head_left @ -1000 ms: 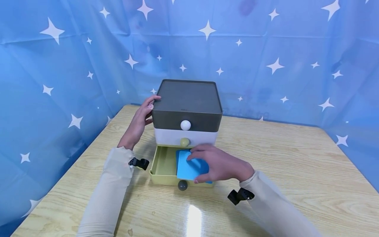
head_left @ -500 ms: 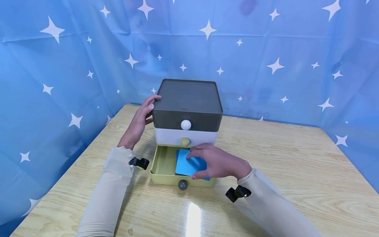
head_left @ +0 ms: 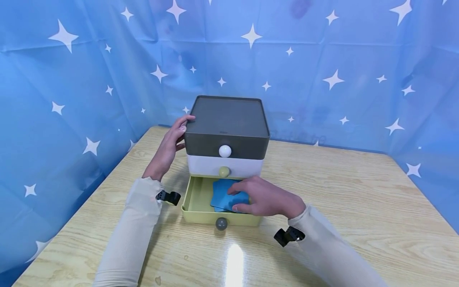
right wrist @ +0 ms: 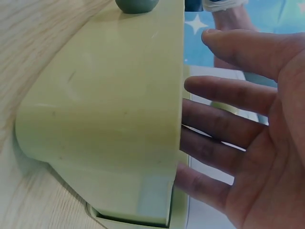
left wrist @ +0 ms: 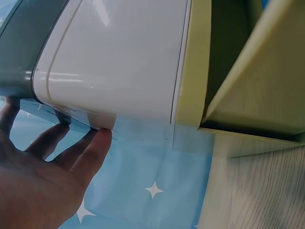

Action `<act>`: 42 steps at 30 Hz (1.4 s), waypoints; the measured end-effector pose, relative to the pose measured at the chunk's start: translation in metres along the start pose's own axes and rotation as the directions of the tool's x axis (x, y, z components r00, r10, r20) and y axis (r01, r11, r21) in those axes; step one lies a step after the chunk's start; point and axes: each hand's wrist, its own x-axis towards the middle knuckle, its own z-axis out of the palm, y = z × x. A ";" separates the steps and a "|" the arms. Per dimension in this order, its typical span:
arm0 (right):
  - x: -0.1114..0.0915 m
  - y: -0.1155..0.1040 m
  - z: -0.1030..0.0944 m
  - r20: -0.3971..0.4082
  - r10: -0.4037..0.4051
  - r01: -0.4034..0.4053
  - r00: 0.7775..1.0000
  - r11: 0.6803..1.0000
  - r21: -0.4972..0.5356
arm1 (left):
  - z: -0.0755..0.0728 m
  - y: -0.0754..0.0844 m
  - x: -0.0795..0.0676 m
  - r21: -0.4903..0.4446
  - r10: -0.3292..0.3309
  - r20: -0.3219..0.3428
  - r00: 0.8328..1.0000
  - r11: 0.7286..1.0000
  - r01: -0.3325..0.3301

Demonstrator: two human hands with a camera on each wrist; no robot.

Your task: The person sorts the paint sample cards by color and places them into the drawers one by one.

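A small stacked drawer unit has a dark grey top box, a white middle drawer and a green bottom drawer, which is pulled out. Inside the green drawer lie flat blue cards with rounded corners, partly hidden by my right hand. My right hand is over the drawer, its fingers extended and apart; in the right wrist view the fingertips pass behind the drawer front and no card shows in the grasp. My left hand rests with spread fingers against the unit's left side, one fingertip on the top edge.
The unit stands on a wood-grain table. A blue curtain with white stars hangs behind and to the sides. Round knobs stick out from the drawer fronts, a dark one on the pulled-out drawer.
The lighter blue card that tilted up by my right hand has gone down flat into the drawer, and my fingers have let go of it. The left hand has stayed put.
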 end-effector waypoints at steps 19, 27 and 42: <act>-0.003 -0.037 -0.001 -0.033 -0.121 0.120 0.992 0.992 -0.037 | 0.000 0.000 0.000 -0.006 0.010 -0.001 1.000 1.000 -0.010; 0.000 -0.061 0.021 0.064 -0.121 0.134 0.991 0.949 -0.285 | 0.002 0.002 0.000 0.000 0.005 -0.007 1.000 1.000 -0.005; 0.002 -0.058 0.052 -0.008 -0.110 0.081 0.994 0.775 -0.626 | 0.001 0.001 -0.001 -0.008 0.004 -0.002 1.000 1.000 -0.004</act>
